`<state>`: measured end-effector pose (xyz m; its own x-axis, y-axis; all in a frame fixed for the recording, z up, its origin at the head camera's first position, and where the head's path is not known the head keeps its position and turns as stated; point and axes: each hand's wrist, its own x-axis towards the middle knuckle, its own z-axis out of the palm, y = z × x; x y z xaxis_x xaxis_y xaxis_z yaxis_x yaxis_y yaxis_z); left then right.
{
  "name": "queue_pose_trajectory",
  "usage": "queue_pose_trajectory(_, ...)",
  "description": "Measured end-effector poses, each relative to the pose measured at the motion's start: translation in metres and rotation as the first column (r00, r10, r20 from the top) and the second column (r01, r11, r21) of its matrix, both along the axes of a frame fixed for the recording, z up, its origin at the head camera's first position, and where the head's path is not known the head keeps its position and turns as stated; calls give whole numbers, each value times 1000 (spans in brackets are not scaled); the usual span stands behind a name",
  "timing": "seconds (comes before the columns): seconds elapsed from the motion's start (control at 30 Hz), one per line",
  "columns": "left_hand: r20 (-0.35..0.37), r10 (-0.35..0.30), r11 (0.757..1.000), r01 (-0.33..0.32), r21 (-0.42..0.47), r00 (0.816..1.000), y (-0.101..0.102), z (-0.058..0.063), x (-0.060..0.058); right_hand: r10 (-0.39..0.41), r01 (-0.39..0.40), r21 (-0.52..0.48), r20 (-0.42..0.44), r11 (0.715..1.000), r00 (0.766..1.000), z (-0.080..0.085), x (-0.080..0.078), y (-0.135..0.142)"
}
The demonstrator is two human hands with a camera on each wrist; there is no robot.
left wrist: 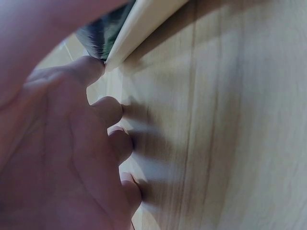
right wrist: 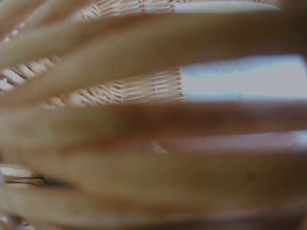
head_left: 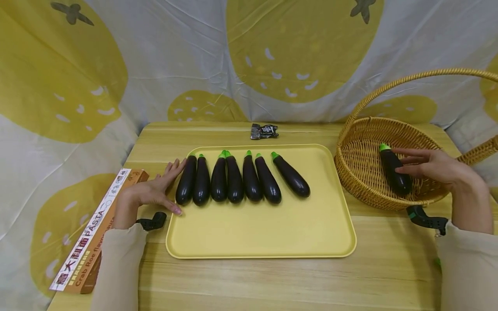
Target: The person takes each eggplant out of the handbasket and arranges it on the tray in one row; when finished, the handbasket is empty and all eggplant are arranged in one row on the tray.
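Note:
Several dark eggplants (head_left: 234,181) with green stem ends lie side by side on a yellow tray (head_left: 264,235). My left hand (head_left: 157,190) rests at the tray's left edge, fingers spread beside the leftmost eggplant (head_left: 186,181), thumb over the rim. In the left wrist view its fingertips touch the wooden table. Over at the right, a wicker basket (head_left: 359,185) has one eggplant (head_left: 394,175) inside. My right hand (head_left: 439,166) reaches into the basket, its fairly straight fingers and thumb at that eggplant's right side. Blurred wicker strands cover most of the right wrist view.
The basket's tall handle (head_left: 393,82) arches over it. A long pasta box (head_left: 91,231) lies left of the tray, beside my left forearm. Behind the tray is a small black packet (head_left: 264,131), and a lemon-print cloth (head_left: 186,56) hangs at the table's back.

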<state>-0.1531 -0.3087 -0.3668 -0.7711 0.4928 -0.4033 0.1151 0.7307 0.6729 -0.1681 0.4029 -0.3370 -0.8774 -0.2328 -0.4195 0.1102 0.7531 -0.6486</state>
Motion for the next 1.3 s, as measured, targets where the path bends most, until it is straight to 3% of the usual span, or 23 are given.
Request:
queue_pose_trajectory(0.3,4,-5,1000,5,14,1000,-1,0,-1,10,-10,-40,21,999,1000,-3,-1,0)
queue_pose_trajectory(0.63,14,-6,999,6,34,1000,1,2,-2,17,-15,85,-20,996,1000,-5,0,-2)
queue_pose_trajectory(0.87,17,0,1000,0,31,1000,1,2,0,63,-61,60,-33,996,997,-2,0,-5)
queue_pose_trajectory(1.07,15,8,1000,-8,25,1000,1,2,0,70,-72,-22,-80,997,994,7,2,-13)
queue_pose_trajectory(1.3,24,6,999,-7,44,1000,0,1,0,86,-84,26,-78,996,993,25,13,-24)
